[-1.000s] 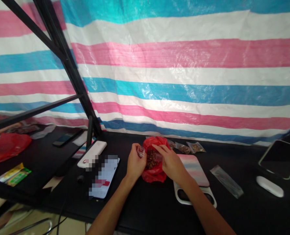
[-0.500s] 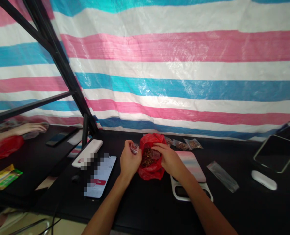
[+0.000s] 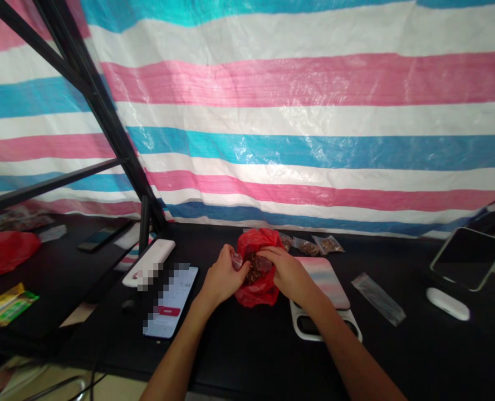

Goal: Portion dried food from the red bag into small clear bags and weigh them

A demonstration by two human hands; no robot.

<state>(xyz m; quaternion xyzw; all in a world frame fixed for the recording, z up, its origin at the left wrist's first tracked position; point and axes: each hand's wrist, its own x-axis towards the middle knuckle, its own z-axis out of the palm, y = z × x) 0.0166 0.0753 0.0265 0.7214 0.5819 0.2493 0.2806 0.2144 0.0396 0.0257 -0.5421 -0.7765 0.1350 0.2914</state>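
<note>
A red plastic bag (image 3: 256, 289) filled with brown dried bits lies open on the black table (image 3: 247, 345), in front of me. My left hand (image 3: 222, 278) grips a small clear pouch (image 3: 236, 259) at the bag's left rim. My right hand (image 3: 288, 274) reaches into the bag's mouth from the right, fingers pinched among the brown bits. Whether it holds any I cannot tell. Right of that hand sits a small white scale (image 3: 323, 303) with a pastel top.
Three small filled clear pouches (image 3: 314, 245) lie behind the scale. An empty clear pouch (image 3: 378, 299) lies to the right, near a tablet (image 3: 466, 258) and a white case (image 3: 447, 304). A phone (image 3: 170, 302) and white power bank (image 3: 149, 263) lie left. Another red bag (image 3: 3, 252) sits far left.
My left hand has moved right, bringing the clear pouch up to the red bag's mouth. Another person's hand seen at the far left half a second ago is gone.
</note>
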